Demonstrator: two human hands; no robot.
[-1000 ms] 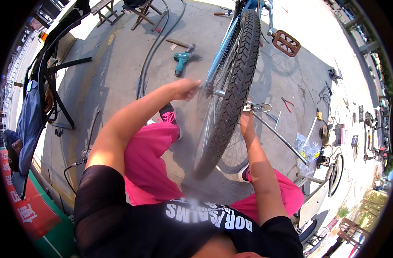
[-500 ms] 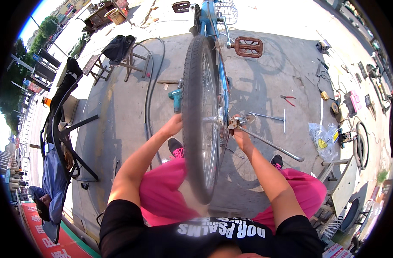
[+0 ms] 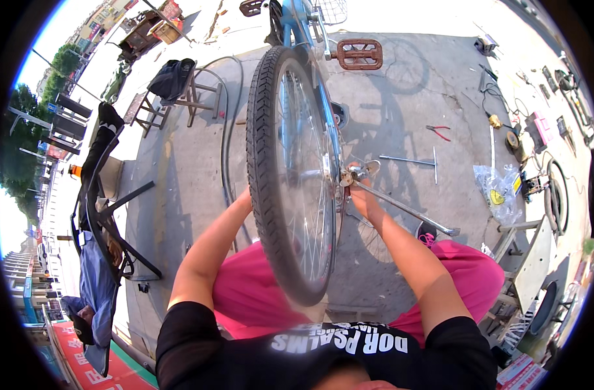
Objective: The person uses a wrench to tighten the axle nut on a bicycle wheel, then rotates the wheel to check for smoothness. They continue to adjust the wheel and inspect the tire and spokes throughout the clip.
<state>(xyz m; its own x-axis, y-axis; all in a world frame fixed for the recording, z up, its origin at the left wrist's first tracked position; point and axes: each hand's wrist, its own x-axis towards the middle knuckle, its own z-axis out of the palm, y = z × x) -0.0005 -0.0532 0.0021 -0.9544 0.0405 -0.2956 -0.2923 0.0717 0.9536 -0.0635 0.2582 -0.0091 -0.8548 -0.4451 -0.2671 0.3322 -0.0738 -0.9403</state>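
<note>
**Both hands at the wheel hub**

My right hand [image 3: 365, 195] is closed on the axle end [image 3: 349, 175] of the bicycle wheel [image 3: 290, 175], fingers wrapped at the hub beside a wing-shaped fitting. My left hand reaches in behind the tyre; the wheel hides it, so I cannot tell what it grips. The wheel stands upright between my forearms, right over my pink-trousered knees. A long metal rod [image 3: 407, 209] slants away from the hub to my right. Further out on the concrete: red-handled pliers [image 3: 438, 132], a T-shaped wrench [image 3: 410, 160], a clear plastic bag [image 3: 498, 190].
</note>
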